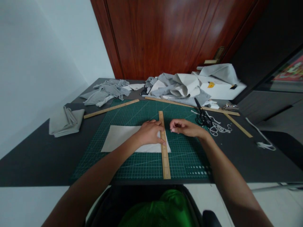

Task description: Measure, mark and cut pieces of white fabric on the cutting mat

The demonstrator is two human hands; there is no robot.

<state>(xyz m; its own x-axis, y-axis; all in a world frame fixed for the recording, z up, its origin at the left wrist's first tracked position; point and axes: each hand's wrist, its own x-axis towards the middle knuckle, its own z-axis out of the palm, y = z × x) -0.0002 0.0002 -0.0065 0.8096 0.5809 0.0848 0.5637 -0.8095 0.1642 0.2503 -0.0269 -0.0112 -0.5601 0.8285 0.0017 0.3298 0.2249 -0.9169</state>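
Risk of slippage for a wooden ruler [166,167] across pale cloth [120,137] near the bench's [23,167] front edge, likely from uneven pressure under a spread left hand [149,132], beside a right hand [182,127] pinched together around something impossible to tell.

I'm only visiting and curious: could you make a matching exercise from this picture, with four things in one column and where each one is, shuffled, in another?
Things
1. left hand
2. white cloth
3. scissors
4. folded cloth

Places
A. next to the tangled white cord
B. on the dark table, left of the mat
C. with fingers on the wooden ruler
D. lying flat on the green cutting mat, partly under the ruler

Right pairs: 1-C, 2-D, 3-A, 4-B
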